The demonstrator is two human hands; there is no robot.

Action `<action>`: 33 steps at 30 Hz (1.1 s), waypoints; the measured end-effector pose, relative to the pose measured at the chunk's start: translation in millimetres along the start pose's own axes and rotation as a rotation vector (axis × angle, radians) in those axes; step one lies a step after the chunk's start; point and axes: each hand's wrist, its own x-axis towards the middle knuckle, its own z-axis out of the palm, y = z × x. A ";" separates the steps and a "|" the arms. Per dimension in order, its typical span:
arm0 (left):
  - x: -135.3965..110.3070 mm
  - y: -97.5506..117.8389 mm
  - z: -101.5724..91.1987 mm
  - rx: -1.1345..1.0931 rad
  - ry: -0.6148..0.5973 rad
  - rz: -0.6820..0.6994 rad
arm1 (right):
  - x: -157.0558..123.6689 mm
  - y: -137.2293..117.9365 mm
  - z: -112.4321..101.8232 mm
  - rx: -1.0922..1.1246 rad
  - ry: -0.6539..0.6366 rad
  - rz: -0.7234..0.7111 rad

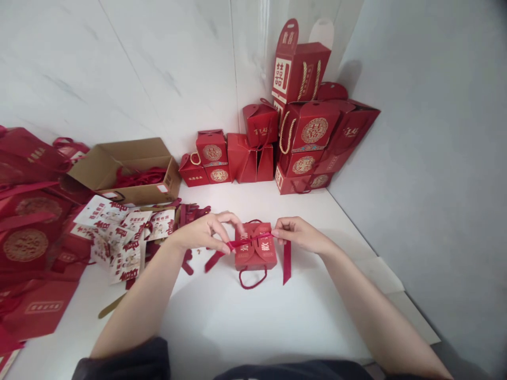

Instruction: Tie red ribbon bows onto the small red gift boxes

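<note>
A small red gift box point(255, 261) with gold lettering sits on the white table, its curved top flaps folded together. A dark red ribbon point(287, 264) runs across its top through slots in the flaps. My left hand point(212, 232) pinches the ribbon at the box's left side, with a loose tail hanging below the fingers. On the right, my right hand point(295, 234) closes on the other part of the ribbon, whose end drops down beside the box. One cord handle point(253, 287) lies toward me, and another shows at the far side.
Stacked red boxes point(309, 132) stand in the back right corner against the walls. A cardboard carton point(138, 198) holding red ribbons is at the back left. White printed cards point(127, 232) lie in a pile at left, beside several large red boxes point(31, 232).
</note>
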 end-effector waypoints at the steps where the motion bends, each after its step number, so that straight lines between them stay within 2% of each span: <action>1: 3.5 0.2 5.4 -0.004 0.051 0.043 | 0.5 0.3 0.7 0.000 0.000 0.004; 4: 14.4 -4.6 24.2 -0.068 0.142 0.060 | 1.8 1.7 2.0 0.007 -0.003 0.015; 8: 24.1 -9.7 41.1 -0.060 0.270 -0.035 | 2.0 3.7 2.4 0.012 0.000 0.012; 12: 28.1 -7.8 44.3 0.046 0.329 -0.056 | 1.5 3.8 2.4 0.020 -0.014 0.004; 20: 29.4 -16.2 46.8 0.089 0.399 -0.041 | -5.7 -9.8 -6.2 0.031 -0.030 0.004; 26: 29.9 -23.1 50.4 0.031 0.411 -0.102 | -10.0 -13.6 -4.4 0.101 -0.058 -0.105; 33: 30.3 -18.3 47.8 0.115 0.376 -0.070 | -1.9 -23.2 22.4 -0.122 -0.019 -0.337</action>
